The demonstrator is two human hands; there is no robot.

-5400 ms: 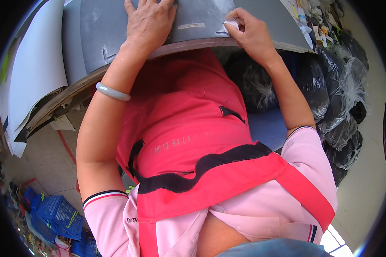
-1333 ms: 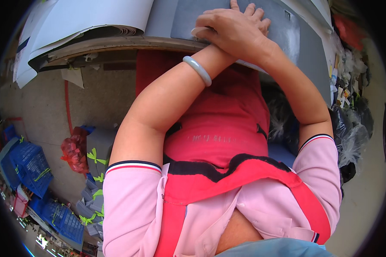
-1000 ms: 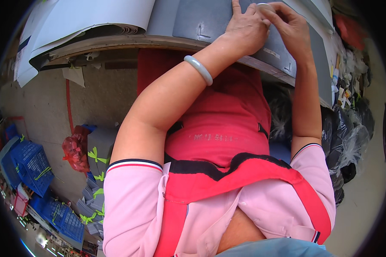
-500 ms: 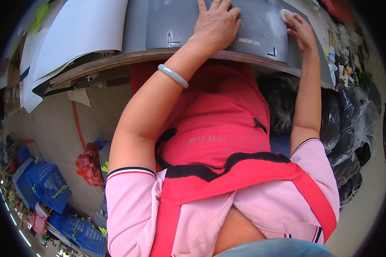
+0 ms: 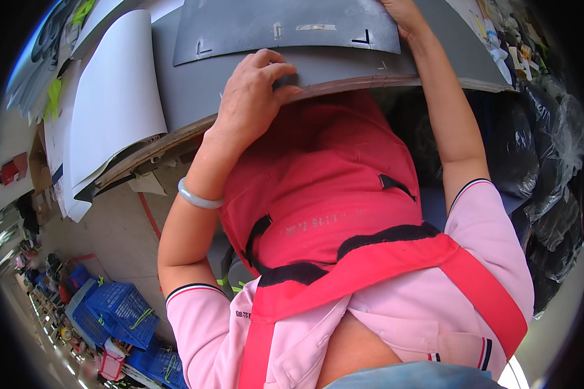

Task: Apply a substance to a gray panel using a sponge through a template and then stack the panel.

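Observation:
A dark grey template board with small L-shaped cut-outs and a strip of tape lies over a larger grey sheet on the table. My left hand is at the sheet's front edge, just below the board, its fingers bent and the thumb apart from them. Nothing plainly shows in it. At the top of the view, my right hand is by the board's right edge. Its fingertips are largely cut off, so what they hold is hidden. A small pale mark shows on the grey sheet beside the board's lower edge.
On the left of the table lies a curled stack of white sheets. Clear and black plastic bags sit below the table at the right. Blue crates stand on the floor at lower left. Small clutter lies at the right.
The template board has moved farther away and left over the grey sheet. My left hand has come off it toward the table's front edge. The white disc in my right hand no longer shows.

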